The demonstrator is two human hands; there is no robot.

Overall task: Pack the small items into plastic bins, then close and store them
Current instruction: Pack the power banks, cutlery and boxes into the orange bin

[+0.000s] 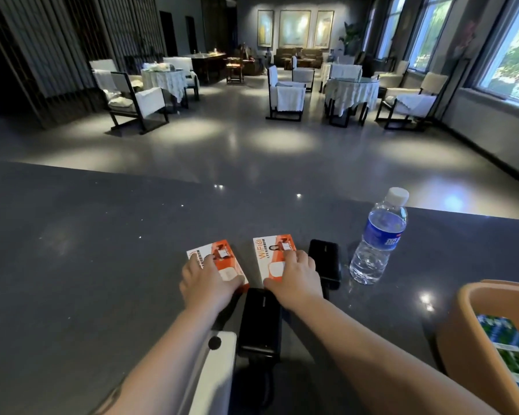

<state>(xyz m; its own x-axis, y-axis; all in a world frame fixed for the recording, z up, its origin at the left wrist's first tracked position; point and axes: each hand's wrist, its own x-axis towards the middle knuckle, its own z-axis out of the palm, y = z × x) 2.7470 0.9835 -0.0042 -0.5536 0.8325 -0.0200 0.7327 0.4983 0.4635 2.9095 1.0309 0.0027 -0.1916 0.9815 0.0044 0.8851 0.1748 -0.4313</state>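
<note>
Packets with green print are held in the tan bin [462, 330]; an orange-and-white box is grasped by each hand: left hand [206, 284], right hand [297, 278].

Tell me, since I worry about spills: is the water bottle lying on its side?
No, the water bottle stands upright with its cap on, on the counter to the right of the right hand.
</note>
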